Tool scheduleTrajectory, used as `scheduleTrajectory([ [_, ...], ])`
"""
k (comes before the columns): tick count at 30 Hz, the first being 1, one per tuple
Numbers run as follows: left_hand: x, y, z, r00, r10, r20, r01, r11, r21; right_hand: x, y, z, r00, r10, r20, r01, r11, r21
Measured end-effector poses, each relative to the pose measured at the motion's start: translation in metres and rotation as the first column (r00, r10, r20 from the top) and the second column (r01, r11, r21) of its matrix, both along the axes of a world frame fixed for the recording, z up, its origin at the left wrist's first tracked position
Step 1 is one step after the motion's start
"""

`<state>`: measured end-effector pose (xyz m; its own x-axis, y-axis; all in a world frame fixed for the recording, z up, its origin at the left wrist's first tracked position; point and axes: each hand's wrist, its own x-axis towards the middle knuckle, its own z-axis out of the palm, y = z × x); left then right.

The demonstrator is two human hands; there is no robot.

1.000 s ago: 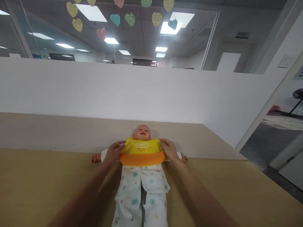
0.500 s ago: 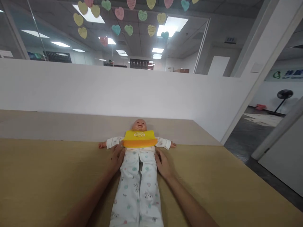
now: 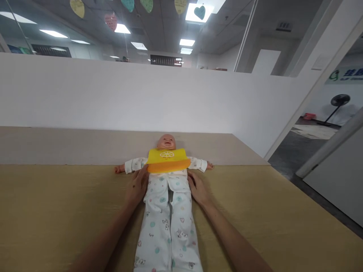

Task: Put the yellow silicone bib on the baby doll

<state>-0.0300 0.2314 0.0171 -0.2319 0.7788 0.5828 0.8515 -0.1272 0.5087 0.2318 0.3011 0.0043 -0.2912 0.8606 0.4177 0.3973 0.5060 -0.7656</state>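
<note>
A baby doll (image 3: 166,142) lies on its back, its arms stretched out to both sides. It wears a white patterned top and trousers (image 3: 157,221). Over its chest lies a yellow bib (image 3: 154,154) with an orange lower pocket and a white citrus-slice print. My left hand (image 3: 138,185) rests along the doll's left-of-view side, fingertips at the bib's lower corner. On the other side, my right hand (image 3: 197,189) lies against the clothing just below the bib, thumb and fingers apart. Neither hand is closed around anything; some fingers are partly hidden.
The doll lies on a wooden table (image 3: 70,200) with a greyer strip (image 3: 70,145) behind. A white wall (image 3: 113,98) with glass above borders it. To the right are a doorway, a black fan (image 3: 340,100) and a red container (image 3: 309,116).
The camera view has tilted slightly downward, so the doll and table sit higher in the picture. Both hands stay beside the doll, with little visible movement.
</note>
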Motion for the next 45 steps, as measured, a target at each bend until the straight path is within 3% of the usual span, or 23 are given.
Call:
scheduleTrajectory([
  [6, -0.001, 0.003, -0.004, 0.999, -0.018, 0.048, 0.019, 1.0, -0.021, 0.001, 0.0, -0.001, 1.0, -0.003, -0.008, 0.003, 0.999, -0.038],
  [11, 0.002, -0.004, 0.0, 0.983, 0.012, 0.184, -0.01, 1.0, -0.015, 0.003, -0.006, 0.003, 0.998, -0.038, -0.058, 0.035, 0.998, -0.06],
  [16, -0.001, -0.032, -0.008, 0.97, -0.021, 0.244, 0.036, 0.997, -0.061, 0.007, -0.018, 0.005, 0.992, -0.02, -0.126, 0.006, 0.994, -0.112],
  [22, 0.009, -0.07, -0.008, 0.976, -0.167, 0.141, 0.193, 0.96, -0.202, 0.017, -0.031, 0.003, 0.982, 0.128, -0.141, -0.145, 0.982, -0.123],
  [26, 0.022, -0.072, 0.006, 1.0, -0.026, 0.012, 0.028, 0.941, -0.338, 0.018, -0.034, 0.002, 0.988, 0.147, -0.054, -0.151, 0.984, -0.092],
  [29, 0.029, -0.067, 0.013, 0.982, 0.081, -0.172, -0.145, 0.904, -0.402, 0.015, -0.036, 0.005, 0.994, 0.058, 0.095, -0.052, 0.997, -0.065],
  [33, 0.035, -0.061, 0.017, 0.943, 0.109, -0.315, -0.238, 0.882, -0.407, 0.009, -0.038, 0.008, 0.974, -0.042, 0.223, 0.043, 0.999, 0.002],
  [45, 0.045, -0.062, 0.021, 0.95, 0.151, -0.272, -0.259, 0.868, -0.424, -0.014, -0.038, -0.009, 0.972, -0.225, -0.067, 0.223, 0.974, -0.037],
])
